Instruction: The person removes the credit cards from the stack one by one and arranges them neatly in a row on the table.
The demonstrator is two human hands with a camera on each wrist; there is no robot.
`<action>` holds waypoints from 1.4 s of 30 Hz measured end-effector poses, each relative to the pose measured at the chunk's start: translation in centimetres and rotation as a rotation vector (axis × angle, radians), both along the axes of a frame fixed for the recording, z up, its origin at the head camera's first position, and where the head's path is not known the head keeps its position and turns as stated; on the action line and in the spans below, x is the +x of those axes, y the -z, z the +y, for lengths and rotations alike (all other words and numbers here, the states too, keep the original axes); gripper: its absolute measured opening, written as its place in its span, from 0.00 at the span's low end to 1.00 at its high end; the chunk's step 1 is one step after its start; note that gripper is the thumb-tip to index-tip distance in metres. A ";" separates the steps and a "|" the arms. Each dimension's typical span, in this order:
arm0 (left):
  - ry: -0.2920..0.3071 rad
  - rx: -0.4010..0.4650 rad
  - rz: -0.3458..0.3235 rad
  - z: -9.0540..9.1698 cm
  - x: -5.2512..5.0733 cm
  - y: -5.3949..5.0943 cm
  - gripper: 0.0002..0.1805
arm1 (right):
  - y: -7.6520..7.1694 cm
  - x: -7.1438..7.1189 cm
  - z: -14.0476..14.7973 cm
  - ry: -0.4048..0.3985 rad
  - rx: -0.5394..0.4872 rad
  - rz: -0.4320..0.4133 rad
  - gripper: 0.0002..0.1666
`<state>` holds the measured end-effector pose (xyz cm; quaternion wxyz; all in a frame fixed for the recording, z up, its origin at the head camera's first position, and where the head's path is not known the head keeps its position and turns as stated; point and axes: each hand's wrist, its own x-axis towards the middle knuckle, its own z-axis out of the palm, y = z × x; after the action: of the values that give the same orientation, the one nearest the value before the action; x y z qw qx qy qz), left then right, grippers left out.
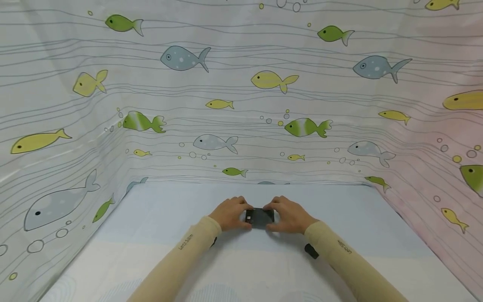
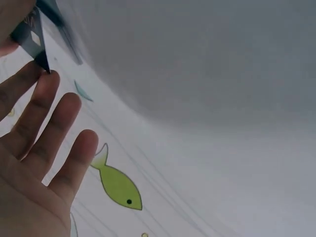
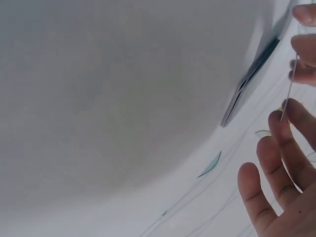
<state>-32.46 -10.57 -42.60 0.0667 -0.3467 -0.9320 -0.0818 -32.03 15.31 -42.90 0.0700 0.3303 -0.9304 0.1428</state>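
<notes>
Dark chip card (image 1: 260, 218) pinched between both hands.
Left hand (image 1: 229, 214) and right hand (image 1: 291, 214) grip opposite ends; a flat dark item (image 3: 253, 74) shows benchward of them. The step seems to be steadying the card; next calls for even pressure.

Left hand (image 1: 231, 214) faces right hand (image 1: 290, 214), both pinching.

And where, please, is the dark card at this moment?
In the head view, the dark card is in the lower half, slightly right of centre, held between the left hand and the right hand, over the pale tabletop.
</notes>
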 end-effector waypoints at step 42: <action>-0.104 -0.022 -0.106 -18.5 6.5 -3.9 0.27 | -0.7 3.4 -19.3 -0.082 -0.016 -0.046 0.30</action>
<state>-25.94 -29.05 -38.65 0.0174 -0.2936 -0.9519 -0.0863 -28.63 -3.99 -42.17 0.0455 0.3641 -0.9163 0.1605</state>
